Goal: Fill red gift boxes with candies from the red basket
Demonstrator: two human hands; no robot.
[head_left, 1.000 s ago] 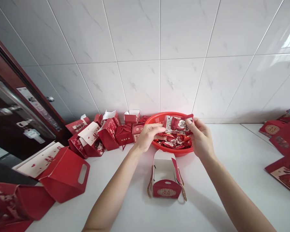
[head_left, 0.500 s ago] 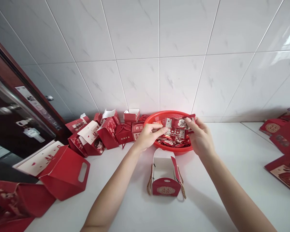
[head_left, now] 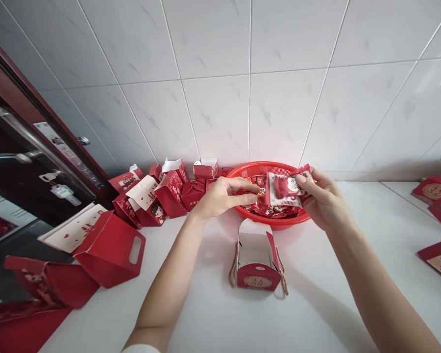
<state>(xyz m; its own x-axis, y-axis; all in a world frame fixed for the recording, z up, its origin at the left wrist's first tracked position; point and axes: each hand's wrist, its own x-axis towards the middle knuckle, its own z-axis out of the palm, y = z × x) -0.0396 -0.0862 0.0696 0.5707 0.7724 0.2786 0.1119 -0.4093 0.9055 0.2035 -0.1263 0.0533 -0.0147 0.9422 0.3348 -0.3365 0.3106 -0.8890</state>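
Across the top of the frame, the wall (head_left: 213,44) is smooth, glossy tile. The centre basket (head_left: 275,223) is shiny, perforated plastic; the packets (head_left: 286,189) above it have glossy film wrappers. Below, the box (head_left: 257,277) is smooth card with rough, twisted-cord handles (head_left: 232,267). The counter (head_left: 220,318) looks smooth. At far left, the lock plate (head_left: 64,151) is satiny metal.

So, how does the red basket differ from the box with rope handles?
The basket is rounded and perforated; the box is angular, with rope handles. The basket, wider than the box, holds wrapped packets; the box shows its white inside. Both are open-topped and stand on the counter.
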